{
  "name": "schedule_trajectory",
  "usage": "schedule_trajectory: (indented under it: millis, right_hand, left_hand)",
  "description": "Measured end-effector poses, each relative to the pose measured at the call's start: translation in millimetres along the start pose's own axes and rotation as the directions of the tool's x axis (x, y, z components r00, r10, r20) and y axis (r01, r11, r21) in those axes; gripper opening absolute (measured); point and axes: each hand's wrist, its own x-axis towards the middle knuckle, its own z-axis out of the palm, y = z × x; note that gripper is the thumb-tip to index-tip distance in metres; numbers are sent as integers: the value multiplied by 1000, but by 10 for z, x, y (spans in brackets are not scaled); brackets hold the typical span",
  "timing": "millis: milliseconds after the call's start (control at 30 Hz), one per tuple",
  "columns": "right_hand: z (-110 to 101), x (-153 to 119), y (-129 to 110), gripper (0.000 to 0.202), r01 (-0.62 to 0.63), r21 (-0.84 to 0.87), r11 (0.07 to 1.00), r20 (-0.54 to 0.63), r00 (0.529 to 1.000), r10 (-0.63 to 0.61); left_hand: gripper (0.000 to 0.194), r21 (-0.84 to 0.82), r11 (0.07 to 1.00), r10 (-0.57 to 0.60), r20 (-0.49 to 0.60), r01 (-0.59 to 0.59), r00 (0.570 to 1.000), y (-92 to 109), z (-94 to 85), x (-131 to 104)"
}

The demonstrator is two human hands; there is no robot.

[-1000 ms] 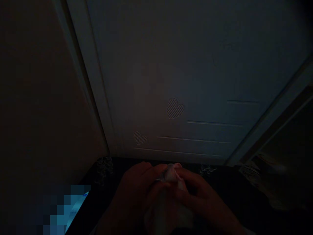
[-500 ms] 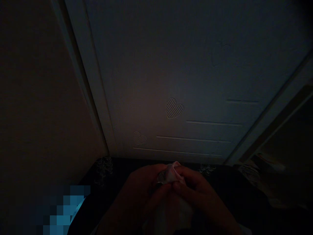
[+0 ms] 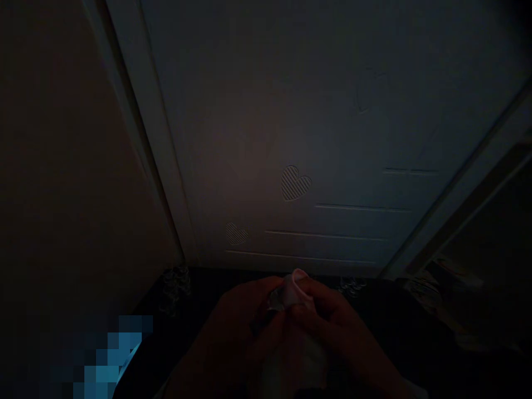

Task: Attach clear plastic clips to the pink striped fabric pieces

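Observation:
In the dim head view, a pale pinkish cloth-like piece (image 3: 296, 293) sits between my two hands at the bottom centre, its upper edge curled into a loop. My left hand (image 3: 249, 310) is closed on its left side, where a small greyish, shiny part shows by the fingers. My right hand (image 3: 328, 313) pinches the right side between thumb and fingers. Both hands nearly touch each other. Pale material hangs below them, too dark to make out well.
A pale door-like panel (image 3: 257, 138) with engraved hearts and lines stands in front. A brownish wall (image 3: 62, 138) is on the left. Dark floor with a light pattern (image 3: 177, 282) lies below. Cluttered items (image 3: 457, 274) are at the right, and a blue pixelated glow (image 3: 110, 357) at lower left.
The pinkish piece's upper edge has opened into a rounder loop and stands slightly higher. Both hands have shifted only slightly, and the scene looks a little darker.

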Motion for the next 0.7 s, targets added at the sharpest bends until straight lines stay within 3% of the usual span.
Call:
schedule_trajectory:
  millis: [167,433,700]
  right_hand:
    - [26,-5,-14,20,-10,108,994,42,999,5]
    - [36,4,-29,19,-28,262,965,108,994,-1]
    - [25,-1,14,23,-23,260,965,71,997,5]
  left_hand:
    - [37,-34,999,-24,43,26,999,-17,3,-8]
    - [40,-2,1000,-3,0,3,1000,-36,20,-1]
    - [39,-26,999,-19,23,20,1000,-77,23,-6]
